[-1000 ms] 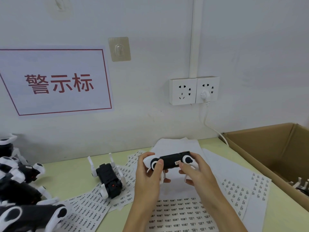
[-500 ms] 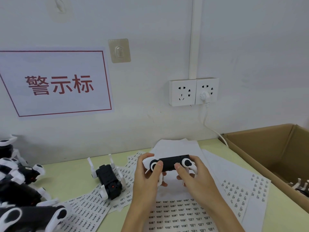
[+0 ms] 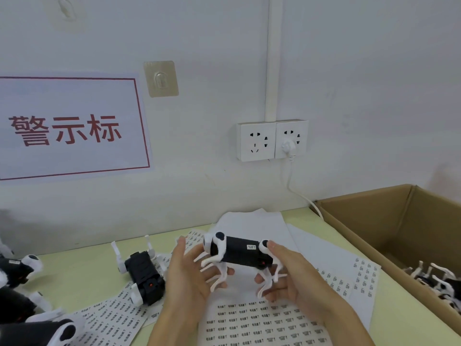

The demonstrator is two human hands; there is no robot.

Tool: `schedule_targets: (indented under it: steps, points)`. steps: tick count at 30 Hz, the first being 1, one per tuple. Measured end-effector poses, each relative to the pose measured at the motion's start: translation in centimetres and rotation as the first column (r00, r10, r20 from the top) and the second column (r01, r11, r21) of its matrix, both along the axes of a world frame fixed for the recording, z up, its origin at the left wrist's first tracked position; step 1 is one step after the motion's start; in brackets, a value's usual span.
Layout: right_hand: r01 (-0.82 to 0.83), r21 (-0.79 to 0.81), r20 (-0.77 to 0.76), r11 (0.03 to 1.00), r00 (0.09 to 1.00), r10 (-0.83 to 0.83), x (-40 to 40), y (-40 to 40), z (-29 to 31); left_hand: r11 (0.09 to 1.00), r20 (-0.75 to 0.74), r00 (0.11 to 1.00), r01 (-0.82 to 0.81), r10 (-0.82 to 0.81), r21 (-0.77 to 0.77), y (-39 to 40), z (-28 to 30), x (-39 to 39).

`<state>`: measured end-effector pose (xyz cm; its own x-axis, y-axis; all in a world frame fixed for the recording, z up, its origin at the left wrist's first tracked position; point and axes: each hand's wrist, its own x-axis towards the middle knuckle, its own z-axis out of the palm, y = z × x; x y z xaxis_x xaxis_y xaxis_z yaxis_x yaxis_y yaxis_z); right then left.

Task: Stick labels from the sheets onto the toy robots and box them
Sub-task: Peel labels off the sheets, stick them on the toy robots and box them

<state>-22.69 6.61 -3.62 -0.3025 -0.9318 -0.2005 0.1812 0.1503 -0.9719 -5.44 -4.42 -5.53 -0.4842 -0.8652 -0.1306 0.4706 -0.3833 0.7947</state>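
1. Above the label sheets [image 3: 262,323], held in mid-air, sits a black-and-white toy robot [image 3: 239,252], legs down, with a small white label [image 3: 252,246] stuck on its black flank near the rear hip.
2. Right hand [image 3: 291,275] grips the rear end: thumb on the white hip joint, fingers [image 3: 265,290] curled underneath among the back legs.
3. Left hand [image 3: 189,273] is off the body, fingers spread and loose, palm facing the toy's front legs, grasping nothing.
4. Just left, a second toy robot [image 3: 144,278] lies on its back on the sheets, white legs pointing up.
5. More toy robots [image 3: 22,268] crowd the left edge of the pale green table [image 3: 74,273].
6. Over on the right, a cardboard box [image 3: 374,221] stands open, several finished robots [image 3: 441,283] lying inside.
7. Behind, the wall carries a red-framed sign [image 3: 69,128] and a double socket [image 3: 272,139] with one white plug in.
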Motion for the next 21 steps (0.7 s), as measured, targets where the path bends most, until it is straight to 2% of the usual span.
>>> schedule_targets:
  steps: [3, 5, 6, 7, 8, 9, 11, 13, 15, 17, 19, 21]
  points:
    - [0.209, -0.056, 0.278, 0.976, 0.942, -0.186, -1.6, 0.7, -0.3, 1.000, 0.059, 0.998, 0.007, -0.006, -0.025, 0.0, 0.0, -0.1]
    - [0.466, -0.175, 0.530, 0.867, 0.787, -0.316, -3.4, 1.9, -0.1, 0.999, 0.077, 0.997, -0.010, 0.014, -0.051, 0.0, 0.1, -0.2]
    - [0.572, -0.218, 0.637, 0.791, 0.697, -0.328, -4.4, 2.6, -0.1, 0.998, 0.079, 0.997, -0.019, 0.024, -0.060, 0.1, 0.2, -0.2]
    - [0.637, -0.234, 0.690, 0.735, 0.641, -0.336, -5.3, 3.2, 0.0, 0.997, 0.081, 0.996, -0.028, 0.033, -0.066, 0.1, 0.3, -0.3]
    - [0.658, -0.221, 0.678, 0.720, 0.634, -0.371, -6.0, 3.7, 0.0, 0.997, 0.087, 0.995, -0.035, 0.041, -0.070, 0.1, 0.3, -0.4]
    - [0.655, -0.182, 0.610, 0.733, 0.660, -0.438, -6.2, 3.8, -0.1, 0.996, 0.098, 0.994, -0.042, 0.050, -0.074, 0.2, 0.4, -0.4]
    - [0.642, -0.090, 0.354, 0.762, 0.735, -0.578, -5.8, 3.3, -0.3, 0.992, 0.140, 0.987, -0.064, 0.079, -0.108, 0.3, 0.4, -0.7]
    - [0.583, -0.067, 0.068, 0.810, 0.812, -0.580, -4.2, 2.4, -0.5, 0.979, 0.208, 0.969, -0.091, 0.129, -0.183, 0.3, 0.2, -0.9]
    - [0.485, -0.092, -0.180, 0.870, 0.851, -0.493, -2.5, 1.3, -0.7, 0.951, 0.294, 0.936, -0.102, 0.191, -0.293, 0.5, 0.2, -0.8]
    - [0.386, -0.114, -0.327, 0.915, 0.855, -0.402, -0.9, 0.1, -1.2, 0.904, 0.370, 0.888, -0.106, 0.273, -0.414, 0.6, 0.5, -0.7]
    - [0.323, -0.122, -0.407, 0.938, 0.846, -0.344, 0.3, -0.8, -1.6, 0.829, 0.396, 0.833, -0.126, 0.386, -0.544, 0.5, 1.6, -0.2]
    - [0.295, -0.123, -0.461, 0.948, 0.829, -0.318, 1.0, -1.3, -2.0, 0.714, 0.408, 0.723, -0.166, 0.557, -0.680, 0.1, 3.0, 0.8]
